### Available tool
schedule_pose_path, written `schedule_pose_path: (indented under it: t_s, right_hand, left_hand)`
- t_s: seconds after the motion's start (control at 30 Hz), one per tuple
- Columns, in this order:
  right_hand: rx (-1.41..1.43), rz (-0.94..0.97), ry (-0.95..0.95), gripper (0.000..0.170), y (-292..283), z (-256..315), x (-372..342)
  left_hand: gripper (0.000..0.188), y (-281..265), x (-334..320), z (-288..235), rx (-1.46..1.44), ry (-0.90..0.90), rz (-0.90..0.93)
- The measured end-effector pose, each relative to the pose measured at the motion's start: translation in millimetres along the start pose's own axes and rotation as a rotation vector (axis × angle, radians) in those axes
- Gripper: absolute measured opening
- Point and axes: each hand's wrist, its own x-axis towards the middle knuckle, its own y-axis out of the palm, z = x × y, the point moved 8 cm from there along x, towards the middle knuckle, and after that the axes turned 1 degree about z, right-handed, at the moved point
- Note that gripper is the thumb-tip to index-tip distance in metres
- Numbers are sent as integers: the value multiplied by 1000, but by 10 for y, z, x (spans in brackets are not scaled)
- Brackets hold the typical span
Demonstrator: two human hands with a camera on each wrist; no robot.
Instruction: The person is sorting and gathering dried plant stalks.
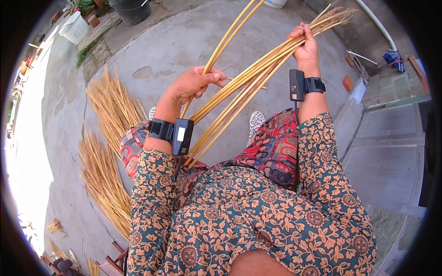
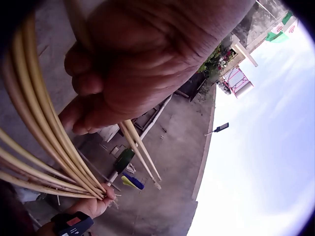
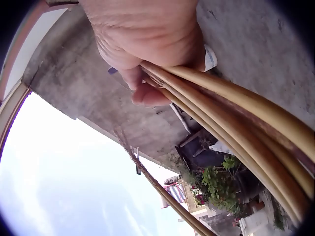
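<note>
My right hand (image 1: 306, 43) is curled round a bundle of long yellow dry grass stalks (image 1: 258, 69), just below its feathery heads (image 1: 335, 18). The stalks slant down and left across my lap, their lower ends spreading apart. In the right wrist view the same hand (image 3: 152, 37) covers part of the bundle (image 3: 236, 118). My left hand (image 1: 195, 85) holds a pair of separate stalks (image 1: 225, 39) that rise past the top of the head view. Its curled fingers (image 2: 86, 81) show in the left wrist view, with the two stalks (image 2: 140, 147) coming out below the hand.
Two heaps of feathery dry grass (image 1: 110, 99) (image 1: 101, 172) lie on the concrete floor (image 1: 60, 193) to the left. Patterned trousers (image 1: 271, 152) and checkered shoes (image 1: 257, 120) are below the hands. A white bucket (image 1: 75, 28) and a dark tub (image 1: 130, 11) stand farther off.
</note>
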Motion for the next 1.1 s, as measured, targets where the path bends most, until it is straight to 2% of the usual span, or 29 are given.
schedule_pose_path:
  t_s: [0.2, 0.3, 0.43, 0.53, 0.63, 0.73, 0.83, 1.0, 1.1]
  right_hand:
    - [-64, -118, -105, 11, -147, 119, -22]
    - [-70, -180, -141, 10, -196, 145, -22]
    - [-74, -263, -128, 11, -290, 176, 5]
    - [-135, -302, -140, 13, -376, 192, 13]
    - [-170, -307, -157, 15, -382, 202, 1]
    - [-174, -276, -132, 15, -313, 155, 3]
    - [-129, -217, -98, 13, -218, 94, -24]
    - [41, -111, 0, 16, -150, 27, 1]
    - [39, -17, -3, 19, -54, 13, -22]
  left_hand:
    - [26, -200, -154, -160, 61, 22, -138]
    - [33, -50, -146, -60, 342, -68, -175]
    - [45, 203, -128, -4, 253, -34, 4]
    - [38, 243, -133, -39, 342, 73, 12]
    - [30, 244, -82, 53, 477, 92, 74]
    - [22, 271, -59, 94, 249, 63, 141]
    - [20, 287, -187, 4, 94, -47, 134]
    - [20, 266, -179, 88, -31, -62, 177]
    - [20, 254, -168, 102, -82, -63, 185]
